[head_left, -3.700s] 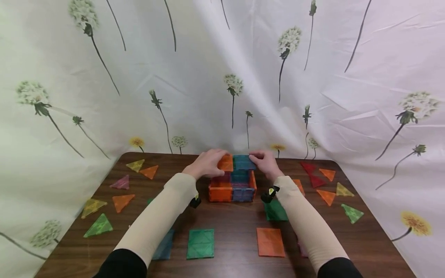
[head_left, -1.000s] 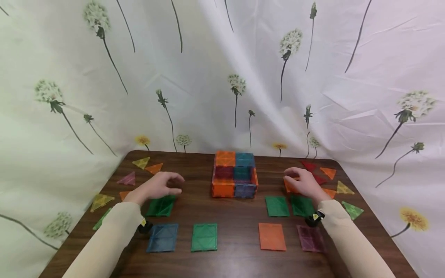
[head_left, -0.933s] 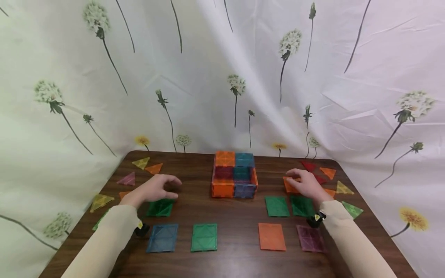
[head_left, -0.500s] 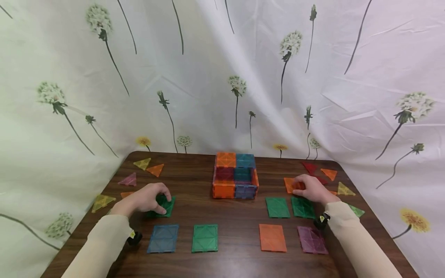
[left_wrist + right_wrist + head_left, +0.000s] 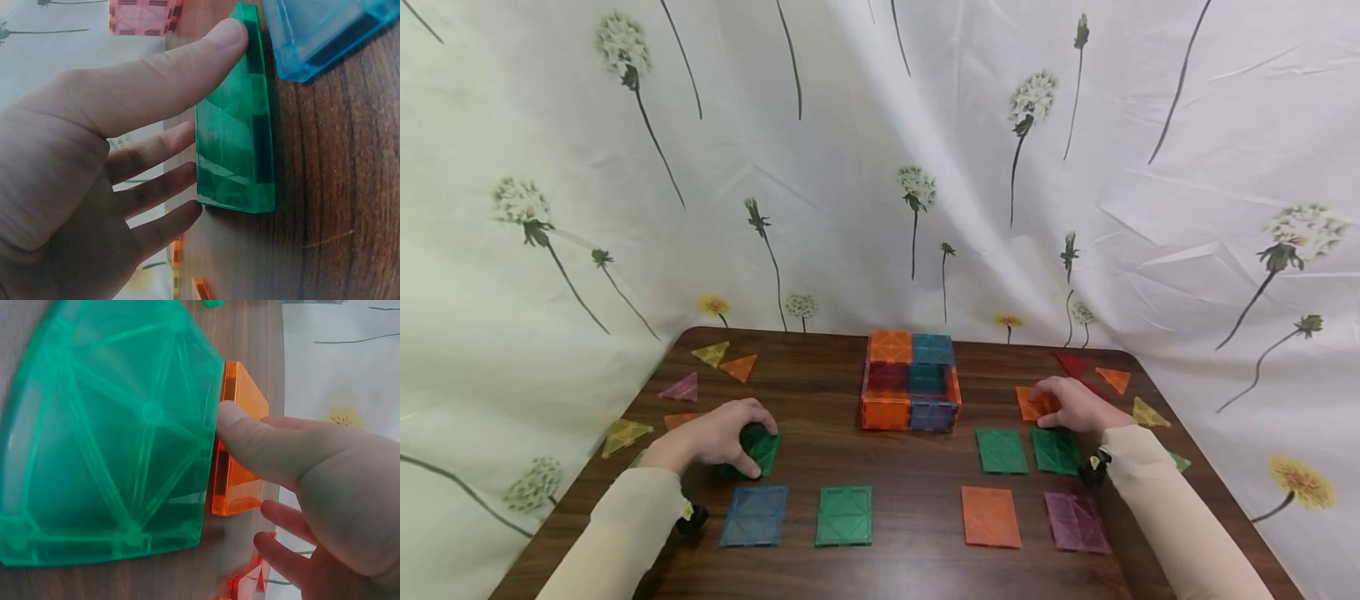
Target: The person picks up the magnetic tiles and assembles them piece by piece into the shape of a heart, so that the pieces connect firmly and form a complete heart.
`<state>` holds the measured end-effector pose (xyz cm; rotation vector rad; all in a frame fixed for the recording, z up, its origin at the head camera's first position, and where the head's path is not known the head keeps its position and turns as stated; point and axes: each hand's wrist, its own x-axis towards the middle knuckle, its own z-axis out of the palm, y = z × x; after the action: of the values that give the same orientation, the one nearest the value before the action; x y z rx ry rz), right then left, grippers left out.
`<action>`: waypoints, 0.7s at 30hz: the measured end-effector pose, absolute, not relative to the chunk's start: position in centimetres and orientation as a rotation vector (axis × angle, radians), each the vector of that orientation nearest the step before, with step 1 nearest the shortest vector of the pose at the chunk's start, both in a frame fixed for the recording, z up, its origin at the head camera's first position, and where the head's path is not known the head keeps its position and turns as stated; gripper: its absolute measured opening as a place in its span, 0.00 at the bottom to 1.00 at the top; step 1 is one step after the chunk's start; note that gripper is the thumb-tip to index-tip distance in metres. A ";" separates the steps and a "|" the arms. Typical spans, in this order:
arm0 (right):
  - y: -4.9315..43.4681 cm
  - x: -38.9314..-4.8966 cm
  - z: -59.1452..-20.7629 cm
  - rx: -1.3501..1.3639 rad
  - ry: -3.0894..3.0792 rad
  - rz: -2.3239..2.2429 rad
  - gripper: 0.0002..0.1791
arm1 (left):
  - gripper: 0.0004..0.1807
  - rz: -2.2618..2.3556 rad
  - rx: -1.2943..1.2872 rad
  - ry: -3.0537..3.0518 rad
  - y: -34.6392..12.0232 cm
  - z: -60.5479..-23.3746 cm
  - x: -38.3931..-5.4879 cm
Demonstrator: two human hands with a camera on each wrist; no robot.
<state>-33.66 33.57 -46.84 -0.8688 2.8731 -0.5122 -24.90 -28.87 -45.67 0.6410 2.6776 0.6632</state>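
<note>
Separately pinched, green tile [image 5: 235, 140], orange tile [image 5: 240, 484]

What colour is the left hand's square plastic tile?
Translucent green; the tile shows best in the left wrist view.

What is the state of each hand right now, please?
Left hand: closed, holding a green tile between thumb and fingers.
Right hand: closed, holding an orange tile the same way.

On the table [image 5: 917, 471], 1 box [image 5: 912, 404] at the back, squares [image 5: 234, 144] left, right and before it, triangles [image 5: 681, 387] outermost.
</note>
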 end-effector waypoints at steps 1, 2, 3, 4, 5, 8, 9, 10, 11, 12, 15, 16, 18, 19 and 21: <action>33.6 -33.7 -46.8 -0.885 2.871 -0.505 0.20 | 0.32 0.657 0.645 2.678 -28.8 -45.7 -24.9; 33.7 -33.8 -46.8 -0.899 2.870 -0.496 0.20 | 0.32 0.653 0.647 2.677 -28.8 -45.7 -24.8; 33.7 -33.8 -46.9 -0.903 2.871 -0.486 0.20 | 0.33 0.648 0.653 2.679 -28.8 -45.7 -24.8; 33.8 -33.8 -46.9 -0.906 2.874 -0.478 0.20 | 0.33 0.648 0.648 2.680 -28.7 -45.7 -24.8; 33.9 -33.8 -46.9 -0.908 2.876 -0.474 0.21 | 0.34 0.645 0.643 2.682 -28.7 -45.7 -24.7; 34.3 -33.6 -47.1 -0.898 2.905 -0.476 0.21 | 0.34 0.640 0.634 2.682 -28.5 -45.7 -24.8; 34.4 -33.5 -47.1 -0.888 2.923 -0.486 0.21 | 0.34 0.635 0.640 2.682 -28.4 -45.7 -24.8; 34.4 -33.4 -47.1 -0.894 2.939 -0.505 0.22 | 0.34 0.634 0.633 2.683 -28.4 -45.6 -24.9; 34.4 -33.4 -47.1 -0.888 2.962 -0.524 0.23 | 0.34 0.629 0.634 2.684 -28.3 -45.7 -24.9; 34.4 -33.4 -47.1 -0.885 2.983 -0.548 0.24 | 0.35 0.623 0.643 2.685 -28.3 -45.7 -25.0; 34.0 -33.2 -46.8 -0.873 3.024 -0.654 0.25 | 0.36 0.613 0.659 2.688 -28.1 -45.6 -25.1; 33.7 -33.2 -46.7 -0.875 3.027 -0.694 0.26 | 0.37 0.617 0.651 2.689 -28.1 -45.6 -25.1; 33.1 -33.1 -46.4 -0.881 3.024 -0.765 0.27 | 0.38 0.613 0.665 2.689 -28.0 -45.6 -25.1; 32.7 -33.1 -46.3 -0.889 3.020 -0.801 0.27 | 0.38 0.615 0.665 2.689 -28.0 -45.6 -25.1; 31.9 -32.9 -45.9 -0.906 3.010 -0.858 0.27 | 0.38 0.624 0.667 2.686 -27.8 -45.7 -25.2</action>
<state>-32.94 31.87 -45.92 -0.9057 3.0097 -0.8578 -25.24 -27.82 -45.68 0.6673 2.6858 0.6238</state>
